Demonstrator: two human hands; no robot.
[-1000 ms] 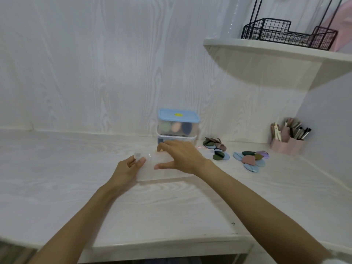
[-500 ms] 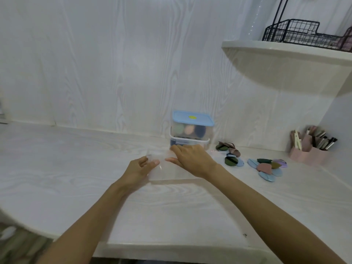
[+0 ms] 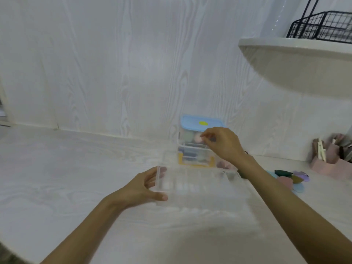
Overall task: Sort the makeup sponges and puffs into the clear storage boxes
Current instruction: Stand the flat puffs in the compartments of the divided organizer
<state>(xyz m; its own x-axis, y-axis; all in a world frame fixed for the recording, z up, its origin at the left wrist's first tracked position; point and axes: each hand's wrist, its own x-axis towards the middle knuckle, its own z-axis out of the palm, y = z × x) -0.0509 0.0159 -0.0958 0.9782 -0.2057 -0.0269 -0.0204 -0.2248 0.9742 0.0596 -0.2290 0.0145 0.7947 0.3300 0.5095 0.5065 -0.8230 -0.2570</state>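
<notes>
A clear storage box (image 3: 192,187) lies on the white table in front of me. My left hand (image 3: 141,187) grips its left end, thumb at the front and fingers behind the wall. My right hand (image 3: 224,145) is raised above the box's back edge; its fingertips pinch what looks like the edge of the box's clear lid, tilted up. Behind it stands a clear box with a blue lid (image 3: 200,122), holding sponges and stacked on another box. Loose puffs (image 3: 291,178) in green, pink, blue and purple lie to the right, partly hidden by my right forearm.
A pink organizer (image 3: 331,162) with brushes stands at the far right against the wall. Above it hangs a white shelf (image 3: 297,54) carrying a black wire basket (image 3: 323,27). The white wall runs along the table's back.
My right hand has risen from the top of the clear box toward the stacked boxes, taking the clear lid up with it. My left hand stays at the box's left end. The camera has moved closer.
</notes>
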